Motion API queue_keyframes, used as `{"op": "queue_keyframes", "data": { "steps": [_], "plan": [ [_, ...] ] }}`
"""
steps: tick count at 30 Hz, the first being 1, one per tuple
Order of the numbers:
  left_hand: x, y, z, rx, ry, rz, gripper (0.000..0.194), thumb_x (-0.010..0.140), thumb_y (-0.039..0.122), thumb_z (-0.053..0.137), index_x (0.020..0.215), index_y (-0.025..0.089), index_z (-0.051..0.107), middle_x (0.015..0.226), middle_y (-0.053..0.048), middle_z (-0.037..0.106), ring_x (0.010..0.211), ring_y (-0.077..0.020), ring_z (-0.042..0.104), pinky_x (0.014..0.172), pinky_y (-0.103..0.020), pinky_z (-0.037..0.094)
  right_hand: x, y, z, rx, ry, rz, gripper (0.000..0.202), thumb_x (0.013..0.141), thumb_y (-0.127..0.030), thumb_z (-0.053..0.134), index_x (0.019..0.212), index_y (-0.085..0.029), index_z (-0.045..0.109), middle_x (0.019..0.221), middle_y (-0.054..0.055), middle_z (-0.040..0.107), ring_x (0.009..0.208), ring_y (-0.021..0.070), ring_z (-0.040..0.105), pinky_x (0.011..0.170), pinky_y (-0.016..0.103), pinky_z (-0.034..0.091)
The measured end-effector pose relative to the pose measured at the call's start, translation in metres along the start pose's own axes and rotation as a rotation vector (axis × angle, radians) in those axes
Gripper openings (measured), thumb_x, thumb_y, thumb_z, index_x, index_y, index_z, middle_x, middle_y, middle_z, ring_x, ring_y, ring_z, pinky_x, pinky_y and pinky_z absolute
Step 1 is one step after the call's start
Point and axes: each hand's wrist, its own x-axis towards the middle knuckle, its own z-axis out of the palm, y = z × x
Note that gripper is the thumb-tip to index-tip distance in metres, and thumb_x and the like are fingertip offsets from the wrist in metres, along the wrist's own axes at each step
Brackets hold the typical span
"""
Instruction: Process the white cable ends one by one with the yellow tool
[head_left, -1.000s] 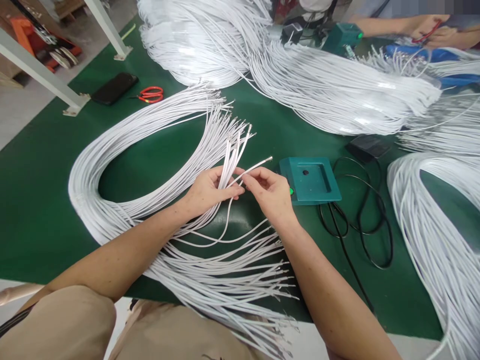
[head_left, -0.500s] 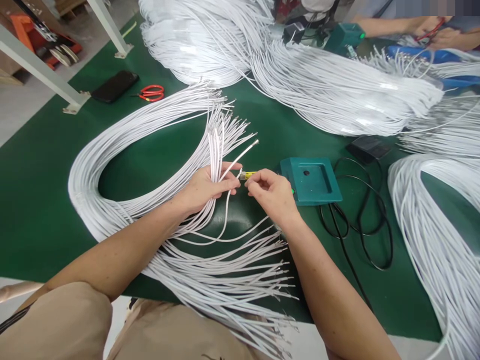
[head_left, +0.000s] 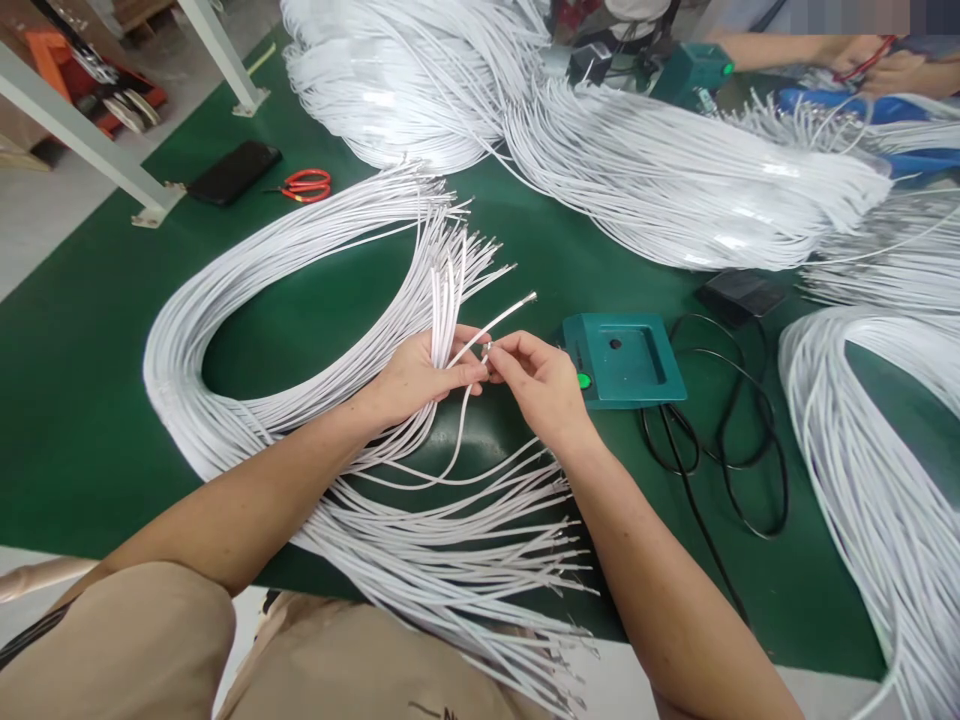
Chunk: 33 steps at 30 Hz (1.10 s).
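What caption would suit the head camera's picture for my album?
A left hand holds several white cables while the right hand pinches one cable's tip near a teal box.

A black phone-like object (head_left: 234, 172) is noted on the green tabletop (head_left: 75, 450), with red-handled scissors (head_left: 306, 185) placed just beside it. Two pale metal posts (head_left: 217, 50) are mounted on foot plates at the left. Orange wheeled equipment (head_left: 54, 65) is observed on the floor (head_left: 37, 220) beyond. A teal box (head_left: 637, 365) is fitted with a green button (head_left: 584, 381). Black cord (head_left: 785, 495) is looped near a black block (head_left: 742, 295). A red-handled tool (head_left: 874, 60) is held by a co-worker (head_left: 795, 52).
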Motion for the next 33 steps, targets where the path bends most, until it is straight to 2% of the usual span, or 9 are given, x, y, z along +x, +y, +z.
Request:
{"op": "queue_keyframes", "data": {
  "steps": [5, 7, 10, 14, 16, 20, 29, 31, 33],
  "plan": [
    [0.004, 0.0, -0.005, -0.295, -0.038, -0.193, 0.034, 0.071, 0.017, 0.075, 0.103, 0.01, 0.064, 0.073, -0.006, 0.067, 0.059, -0.0085, 0.061, 0.038, -0.012, 0.029, -0.002, 0.008, -0.001, -0.822, 0.077, -0.558, 0.027, 0.094, -0.017, 0.037, 0.076, -0.017, 0.057, 0.077, 0.008, 0.057, 0.074, 0.02, 0.049, 0.07, 0.034, 0.039],
    [0.007, -0.002, -0.009, -0.388, -0.064, -0.256, 0.033, 0.071, 0.013, 0.074, 0.103, 0.009, 0.065, 0.074, -0.007, 0.067, 0.06, -0.0074, 0.06, 0.04, -0.012, 0.032, -0.003, 0.011, 0.0, -1.035, 0.038, -0.652, 0.028, 0.094, -0.013, 0.034, 0.078, -0.017, 0.057, 0.077, 0.009, 0.057, 0.074, 0.0216, 0.046, 0.069, 0.035, 0.037],
    [0.01, -0.006, -0.012, -0.391, -0.101, -0.267, 0.035, 0.074, 0.013, 0.071, 0.108, 0.01, 0.065, 0.078, -0.007, 0.067, 0.063, -0.0074, 0.06, 0.042, -0.012, 0.033, -0.001, 0.01, -0.002, -1.132, 0.024, -0.632, 0.026, 0.094, -0.015, 0.036, 0.082, -0.017, 0.059, 0.079, 0.008, 0.058, 0.075, 0.022, 0.047, 0.07, 0.035, 0.036],
    [0.01, -0.009, -0.009, -0.189, -0.035, -0.124, 0.038, 0.076, 0.018, 0.071, 0.112, 0.013, 0.061, 0.079, -0.004, 0.067, 0.068, -0.0098, 0.065, 0.044, -0.013, 0.036, 0.005, 0.004, -0.013, -1.156, 0.068, -0.513, 0.02, 0.094, -0.022, 0.043, 0.103, -0.016, 0.06, 0.1, 0.01, 0.064, 0.094, 0.0253, 0.051, 0.091, 0.039, 0.034],
    [0.01, -0.01, -0.007, -0.093, -0.002, -0.066, 0.039, 0.076, 0.018, 0.071, 0.113, 0.014, 0.059, 0.078, -0.003, 0.067, 0.069, -0.011, 0.066, 0.047, -0.014, 0.04, 0.008, 0.003, -0.021, -1.171, 0.029, -0.44, 0.019, 0.093, -0.02, 0.043, 0.099, -0.015, 0.061, 0.095, 0.01, 0.067, 0.092, 0.0252, 0.053, 0.096, 0.041, 0.031],
    [0.011, -0.013, -0.005, -0.02, -0.009, -0.039, 0.04, 0.077, 0.019, 0.07, 0.114, 0.015, 0.057, 0.079, -0.002, 0.068, 0.073, -0.0128, 0.069, 0.062, -0.019, 0.052, 0.012, 0.005, -0.031, -1.129, -0.084, -0.348, 0.016, 0.089, -0.015, 0.046, 0.087, -0.017, 0.062, 0.083, 0.009, 0.067, 0.083, 0.0238, 0.054, 0.086, 0.038, 0.036],
    [0.016, -0.017, -0.003, 0.059, 0.036, -0.011, 0.045, 0.073, 0.02, 0.073, 0.114, 0.013, 0.056, 0.079, -0.004, 0.069, 0.072, -0.0158, 0.071, 0.063, -0.023, 0.056, 0.014, 0.01, -0.033, -1.08, -0.057, -0.395, 0.021, 0.082, -0.006, 0.044, 0.079, -0.019, 0.06, 0.072, 0.008, 0.063, 0.081, 0.0251, 0.051, 0.082, 0.039, 0.038],
    [0.016, -0.017, -0.003, 0.072, 0.054, 0.0, 0.046, 0.072, 0.021, 0.074, 0.114, 0.013, 0.058, 0.079, -0.004, 0.069, 0.072, -0.0159, 0.071, 0.062, -0.023, 0.056, 0.014, 0.009, -0.032, -1.055, -0.031, -0.391, 0.02, 0.081, -0.007, 0.045, 0.079, -0.02, 0.061, 0.073, 0.008, 0.064, 0.084, 0.0259, 0.051, 0.088, 0.043, 0.038],
    [0.016, -0.016, -0.004, 0.081, 0.06, 0.019, 0.046, 0.07, 0.022, 0.075, 0.113, 0.013, 0.059, 0.078, -0.003, 0.069, 0.07, -0.0147, 0.07, 0.063, -0.023, 0.055, 0.013, 0.007, -0.03, -0.997, 0.021, -0.4, 0.019, 0.083, -0.01, 0.047, 0.084, -0.02, 0.064, 0.086, 0.009, 0.067, 0.095, 0.0268, 0.053, 0.1, 0.047, 0.033]
  ]
}}
